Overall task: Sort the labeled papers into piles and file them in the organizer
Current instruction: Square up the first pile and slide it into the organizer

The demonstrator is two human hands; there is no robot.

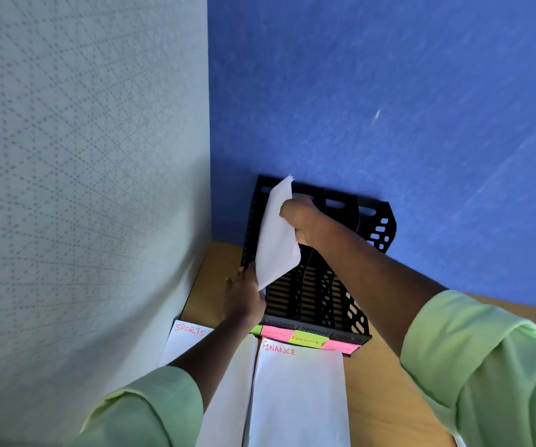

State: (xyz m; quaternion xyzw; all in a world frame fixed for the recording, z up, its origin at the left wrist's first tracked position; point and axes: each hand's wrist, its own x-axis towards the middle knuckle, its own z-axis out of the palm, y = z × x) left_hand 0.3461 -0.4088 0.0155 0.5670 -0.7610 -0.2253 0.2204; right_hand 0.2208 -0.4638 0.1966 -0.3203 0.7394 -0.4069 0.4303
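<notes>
A black slotted organizer (340,301) stands against the blue wall, with pink and green labels (305,339) along its front edge. My right hand (300,219) grips the top of a bunch of white papers (276,237) standing in the leftmost slot. My left hand (242,295) holds the lower edge of those papers beside the organizer's left wall. On the desk in front lie two piles: one marked SPORTS (189,343) at the left, partly under my left arm, and one marked FINANCE (298,398) in the middle.
A pale dotted partition (82,188) closes the left side and a blue wall (389,108) the back. The wooden desk (379,382) shows to the right of the FINANCE pile. Another paper corner (460,441) peeks out at the bottom right.
</notes>
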